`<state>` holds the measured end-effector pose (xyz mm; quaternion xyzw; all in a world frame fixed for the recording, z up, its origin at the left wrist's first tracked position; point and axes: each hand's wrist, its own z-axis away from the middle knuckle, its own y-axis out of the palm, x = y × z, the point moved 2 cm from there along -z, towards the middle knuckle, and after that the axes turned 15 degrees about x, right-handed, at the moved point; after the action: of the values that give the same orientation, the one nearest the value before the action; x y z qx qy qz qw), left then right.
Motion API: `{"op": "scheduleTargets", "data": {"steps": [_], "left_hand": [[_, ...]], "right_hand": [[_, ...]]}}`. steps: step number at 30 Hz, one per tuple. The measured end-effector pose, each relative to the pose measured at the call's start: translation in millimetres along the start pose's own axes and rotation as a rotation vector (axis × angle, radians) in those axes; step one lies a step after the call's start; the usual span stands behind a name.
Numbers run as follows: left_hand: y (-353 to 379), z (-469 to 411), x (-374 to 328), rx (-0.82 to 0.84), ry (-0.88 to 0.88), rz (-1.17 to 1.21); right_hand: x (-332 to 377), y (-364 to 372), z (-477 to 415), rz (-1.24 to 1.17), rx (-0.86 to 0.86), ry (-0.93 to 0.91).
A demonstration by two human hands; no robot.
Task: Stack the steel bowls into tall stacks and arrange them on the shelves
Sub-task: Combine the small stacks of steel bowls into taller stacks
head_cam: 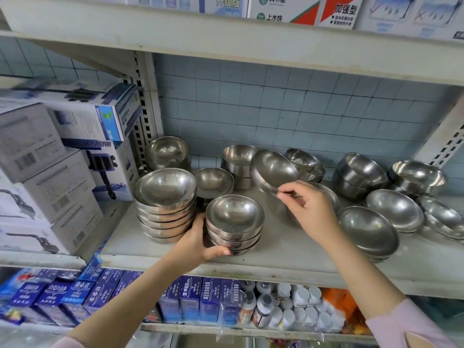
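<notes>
One bowl (273,170) is up in the air over the middle of the shelf (288,249), tipped so its open side faces left & toward the camera. The R hand (311,209) pinches its near rim w/ thumb & first finger, and the other fingers curl under. At the shelf's front edge sits a short stack (234,222), about four bowls, open sides up. The L hand (198,239) grips it low down: thumb across the front by the bottom bowl, fingers round the left side. Just left of it stands a tall stack (164,204) of wider bowls, six or so. Can't tell if the two touch. Behind them is a small pile (213,182), & in the back left corner a corner stack (167,153). At the back middle is a deep stack (237,159), partly hidden by the held bowl. Right of that a leaning pile (305,164) tilts over. More right-side bowls (394,209) lie in low piles — some deep at the back, some wide & flat nearer the front. The wall (276,101) behind has blue tiles. White boxes (50,172) are piled left of the shelf. Below are blue boxes (190,300) & white-cap bottles (296,310). Printed boxes (339,11) sit on top. A pink sleeve (406,325) covers the R arm.
</notes>
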<state>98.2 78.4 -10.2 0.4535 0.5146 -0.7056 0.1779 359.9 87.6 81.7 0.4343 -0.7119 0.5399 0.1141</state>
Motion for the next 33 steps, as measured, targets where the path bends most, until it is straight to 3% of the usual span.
{"op": "scheduleTargets", "data": {"steps": [3, 7, 17, 21, 26, 33], "left_hand": [[1.0, -0.2, 1.3, -0.014, -0.003, 0.003], [0.3, 0.8, 0.2, -0.027, 0.020, 0.010], [2.2, -2.2, 2.4, -0.040, 0.030, 0.040], [3.6, -7.1, 4.7, -0.034, 0.033, 0.040], [11.1, -15.1, -1.8, 0.051, 0.019, 0.092], [24.0, -33.8, -14.6, 0.123, 0.007, 0.127]], "right_hand": [[26.2, 8.1, 8.1, 0.116, 0.101, -0.144], [37.0, 39.5, 18.7, 0.234, 0.220, -0.185], [37.5, 53.4, 30.4, 0.291, 0.208, -0.157], [35.5, 42.2, 42.5, 0.194, 0.184, 0.009], [3.9, 0.7, 63.4, 0.195, -0.060, 0.264], [-36.1, -21.6, 52.8, 0.432, 0.133, 0.378]]}}
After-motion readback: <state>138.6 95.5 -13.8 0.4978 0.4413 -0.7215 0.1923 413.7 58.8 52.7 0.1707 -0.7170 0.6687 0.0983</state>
